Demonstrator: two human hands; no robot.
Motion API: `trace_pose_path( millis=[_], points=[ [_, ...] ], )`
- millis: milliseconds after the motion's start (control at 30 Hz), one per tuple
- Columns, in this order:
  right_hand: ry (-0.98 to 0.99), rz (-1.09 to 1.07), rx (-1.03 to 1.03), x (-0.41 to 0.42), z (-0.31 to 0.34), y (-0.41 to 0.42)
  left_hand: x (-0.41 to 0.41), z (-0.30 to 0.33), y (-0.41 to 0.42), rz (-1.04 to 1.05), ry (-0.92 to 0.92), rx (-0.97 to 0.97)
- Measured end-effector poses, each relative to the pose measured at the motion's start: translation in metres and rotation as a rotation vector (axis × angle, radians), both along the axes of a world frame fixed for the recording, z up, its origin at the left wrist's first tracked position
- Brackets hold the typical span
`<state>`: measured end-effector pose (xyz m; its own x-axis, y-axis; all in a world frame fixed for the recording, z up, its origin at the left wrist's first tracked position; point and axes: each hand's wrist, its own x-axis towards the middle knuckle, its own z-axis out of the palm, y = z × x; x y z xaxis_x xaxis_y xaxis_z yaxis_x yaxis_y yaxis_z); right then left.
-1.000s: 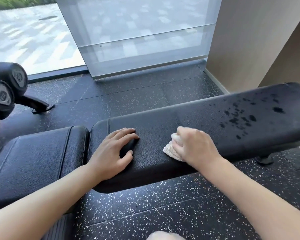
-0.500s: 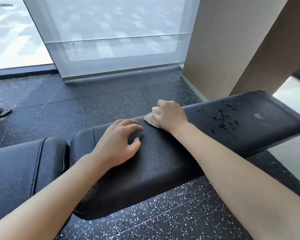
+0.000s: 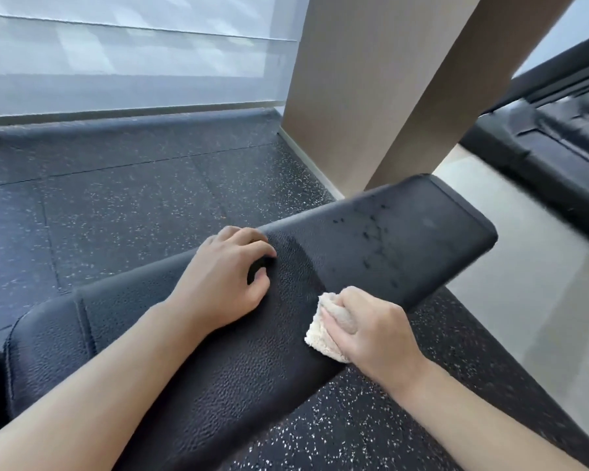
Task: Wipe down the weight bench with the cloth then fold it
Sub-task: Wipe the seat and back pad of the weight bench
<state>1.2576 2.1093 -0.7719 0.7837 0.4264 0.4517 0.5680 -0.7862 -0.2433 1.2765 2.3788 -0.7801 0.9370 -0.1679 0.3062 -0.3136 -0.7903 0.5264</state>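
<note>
Lowest in the frame our two bare forearms reach in from the bottom corners toward the black, pebble-grained padded weight bench point(image 3: 238, 375), which runs diagonally from lower left to the right of centre. Our right hand point(image 3: 371, 329), just right of centre, has its fingers curled round the small cream terry cloth point(image 3: 322, 334), bunched into a wad and pressed to the near edge of the pad, with part of the cloth poking out to the left of the knuckles. Our left hand point(image 3: 227, 280), a little above and left of it, holds nothing; it rests on the pad with fingers loosely bent and tips touching the leather, apparently steadying us. Further up the pad, toward its rounded far end at centre right, dark droplets point(image 3: 374, 239) are scattered over the surface, so we judge the wiping only partly done. To do this step well we should carry the cloth up toward that end in overlapping passes across the full width, keep firm even pressure, and open the wad out flatter so more of it meets the leather. Beyond the bench lies dark speckled rubber flooring point(image 3: 123, 205), then a beige pillar point(image 3: 371, 90) at upper centre and a frosted glass panel point(image 3: 126, 56) at upper left.
</note>
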Motion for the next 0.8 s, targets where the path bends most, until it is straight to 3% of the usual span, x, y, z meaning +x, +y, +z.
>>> trace_pose_path(
  millis=[133,367,533,633,800],
  points=[
    [-0.029,-0.103,-0.087,0.050,0.006,0.022,0.004,-0.002,-0.003,0.014,0.015,-0.042],
    [0.115,-0.255,-0.162,0.160,0.021,0.076,0.008,-0.002,-0.004,-0.005,0.024,-0.044],
    [0.181,-0.322,-0.109,0.169,0.023,0.088,0.004,0.000,-0.001,-0.045,0.032,-0.030],
    [0.187,-0.223,-0.098,0.130,0.026,0.078,0.000,0.002,0.003,-0.048,0.051,-0.053],
    [0.130,0.184,-0.109,0.020,0.033,0.043,-0.004,0.005,0.004,-0.025,0.050,-0.067]
  ],
)
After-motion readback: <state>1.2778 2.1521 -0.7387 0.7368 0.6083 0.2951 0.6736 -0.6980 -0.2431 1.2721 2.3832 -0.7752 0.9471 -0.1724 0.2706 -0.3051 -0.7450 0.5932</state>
